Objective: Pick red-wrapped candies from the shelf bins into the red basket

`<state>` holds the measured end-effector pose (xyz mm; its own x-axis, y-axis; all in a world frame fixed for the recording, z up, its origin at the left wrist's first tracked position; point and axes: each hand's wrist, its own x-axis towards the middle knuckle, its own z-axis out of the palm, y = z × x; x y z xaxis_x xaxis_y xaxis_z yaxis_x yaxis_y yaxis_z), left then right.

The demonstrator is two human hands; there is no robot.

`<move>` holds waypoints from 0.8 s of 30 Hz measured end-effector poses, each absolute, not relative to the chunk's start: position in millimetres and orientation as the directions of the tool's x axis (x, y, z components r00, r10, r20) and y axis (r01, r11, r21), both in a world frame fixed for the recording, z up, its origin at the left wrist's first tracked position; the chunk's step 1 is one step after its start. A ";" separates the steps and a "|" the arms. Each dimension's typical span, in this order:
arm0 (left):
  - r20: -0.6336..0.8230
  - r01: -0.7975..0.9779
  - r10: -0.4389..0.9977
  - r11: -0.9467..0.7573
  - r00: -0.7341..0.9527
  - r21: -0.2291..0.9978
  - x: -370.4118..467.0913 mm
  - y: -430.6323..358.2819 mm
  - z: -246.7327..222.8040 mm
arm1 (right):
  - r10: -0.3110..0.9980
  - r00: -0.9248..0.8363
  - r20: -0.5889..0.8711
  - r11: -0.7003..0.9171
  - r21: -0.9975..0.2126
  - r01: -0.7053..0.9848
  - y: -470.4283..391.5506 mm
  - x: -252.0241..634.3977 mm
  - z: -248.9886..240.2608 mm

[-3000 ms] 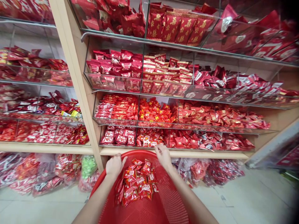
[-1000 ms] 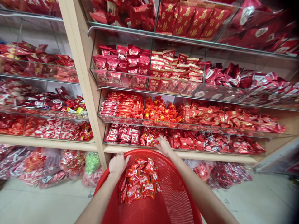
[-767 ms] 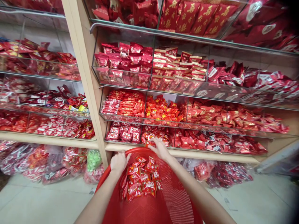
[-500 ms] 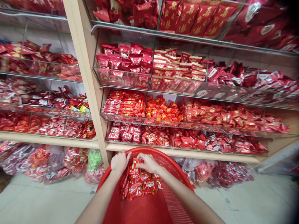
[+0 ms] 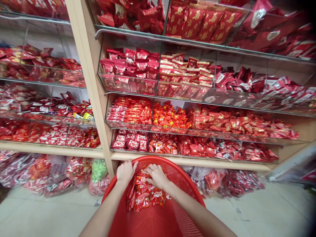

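A large red plastic basket [image 5: 182,177] stands against the shelf's lower edge, tilted so that its inside shows. Several red candy packets [image 5: 145,197] lie in a heap within it. My left hand [image 5: 125,171] is closed on the basket's rim at the upper left, its fingertips partly hidden. Over the heap is my right hand [image 5: 156,176], palm down, with its fingers spread and touching the packets. It grips nothing that I can see.
Shelves with clear dividers [image 5: 153,126] hold red wrapped sweets ahead. A wooden post [image 5: 86,65] parts them from shelves at left. Plastic bags of sweets [image 5: 79,168] sit on the tiled floor [image 5: 49,210] beneath, on both sides of the basket.
My right hand has opened out and lowered slightly over the packets; the packets that were at its fingertips now lie on the heap. My left hand stays at the rim.
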<state>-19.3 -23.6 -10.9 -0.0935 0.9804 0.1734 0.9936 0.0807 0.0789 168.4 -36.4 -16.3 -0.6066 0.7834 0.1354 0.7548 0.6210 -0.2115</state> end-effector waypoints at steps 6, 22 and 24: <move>0.160 0.993 0.982 0.084 -0.096 0.077 -19.1 -24.6 -7.8 | 0.777 -0.610 0.158 0.629 -0.225 0.744 -30.5 167.2 -19.1; 0.156 0.992 0.983 0.079 -0.094 0.098 -15.9 -28.7 -6.0 | 0.699 -0.668 0.256 0.694 -0.018 0.719 -95.0 240.9 -14.4; 0.145 0.992 0.985 0.075 -0.090 0.104 -15.0 -29.7 -5.1 | 0.662 -0.709 0.243 0.721 0.053 0.691 -97.2 244.4 -22.9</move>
